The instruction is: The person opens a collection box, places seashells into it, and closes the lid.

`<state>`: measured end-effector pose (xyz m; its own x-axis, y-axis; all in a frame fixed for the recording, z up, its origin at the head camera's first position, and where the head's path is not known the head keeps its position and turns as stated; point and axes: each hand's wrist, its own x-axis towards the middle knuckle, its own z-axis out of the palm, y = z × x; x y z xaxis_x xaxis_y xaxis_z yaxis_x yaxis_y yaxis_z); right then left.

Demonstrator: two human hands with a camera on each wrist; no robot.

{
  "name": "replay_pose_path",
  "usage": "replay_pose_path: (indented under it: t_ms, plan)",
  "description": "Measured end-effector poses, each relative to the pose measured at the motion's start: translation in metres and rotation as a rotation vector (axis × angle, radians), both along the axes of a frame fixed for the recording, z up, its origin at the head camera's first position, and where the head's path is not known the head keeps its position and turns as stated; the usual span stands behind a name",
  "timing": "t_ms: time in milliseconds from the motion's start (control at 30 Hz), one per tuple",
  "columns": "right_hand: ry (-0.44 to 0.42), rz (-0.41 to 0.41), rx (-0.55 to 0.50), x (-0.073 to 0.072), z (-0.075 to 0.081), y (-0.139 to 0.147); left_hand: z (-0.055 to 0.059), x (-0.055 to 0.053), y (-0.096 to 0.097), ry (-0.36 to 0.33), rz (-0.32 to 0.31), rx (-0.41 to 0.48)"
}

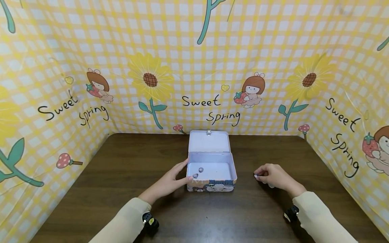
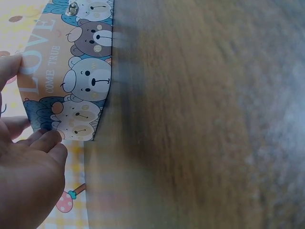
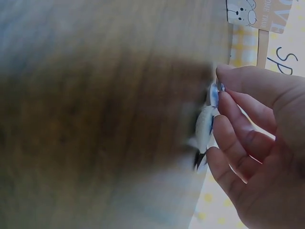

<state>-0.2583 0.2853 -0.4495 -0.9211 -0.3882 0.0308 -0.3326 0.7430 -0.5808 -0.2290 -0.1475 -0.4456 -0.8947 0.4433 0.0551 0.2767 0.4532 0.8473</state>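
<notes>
A tin box (image 1: 211, 185) with cartoon bears and a white inside stands on the table with its lid (image 1: 209, 141) raised. Two small ring-like pieces lie at the left of its floor, one being a shiny piece (image 1: 201, 169). My left hand (image 1: 170, 179) holds the box's left front corner, thumb at the front rim and fingers along the side. To the right of the box, low over the table, my right hand (image 1: 276, 177) pinches a small shiny white-and-blue piece (image 3: 214, 94). A white textured piece (image 3: 205, 129) is beside the fingertips; its kind is unclear.
The dark wooden table (image 1: 136, 152) runs back to a yellow checked cloth (image 1: 194, 74) that hangs behind and at both sides. Black straps with small devices sit on both wrists, such as the left wrist device (image 1: 150, 222).
</notes>
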Motion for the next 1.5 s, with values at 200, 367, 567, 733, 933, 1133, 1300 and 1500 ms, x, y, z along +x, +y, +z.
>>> replay_pose_path:
  t_ms: [200,367,567,733,933,1133,1300,1500]
  plan:
    - [0.011,0.003,-0.003,0.001,0.008,-0.004,0.001,0.000,0.000,0.000,0.001,-0.013]
    - [0.092,0.027,0.007,0.002,0.021,-0.009,0.002,0.001,0.000,-0.001,0.002,-0.006]
    - [0.124,0.037,-0.013,0.001,0.034,-0.014,0.003,0.001,-0.001,-0.006,0.002,-0.008]
    - [0.165,0.046,-0.031,0.001,0.044,-0.020,0.004,0.000,-0.001,-0.011,0.000,-0.011]
    - [0.218,0.065,-0.043,0.001,0.055,-0.030,0.003,0.000,-0.001,-0.004,-0.003,-0.025]
    - [0.269,0.106,-0.066,-0.001,0.063,-0.045,0.004,0.001,-0.002,-0.005,-0.002,-0.017]
    - [0.285,0.123,-0.084,-0.002,0.067,-0.059,0.003,0.000,-0.002,-0.001,0.002,-0.015]
    - [0.252,0.140,-0.116,-0.003,0.067,-0.076,0.003,0.000,-0.001,0.007,0.008,-0.014]
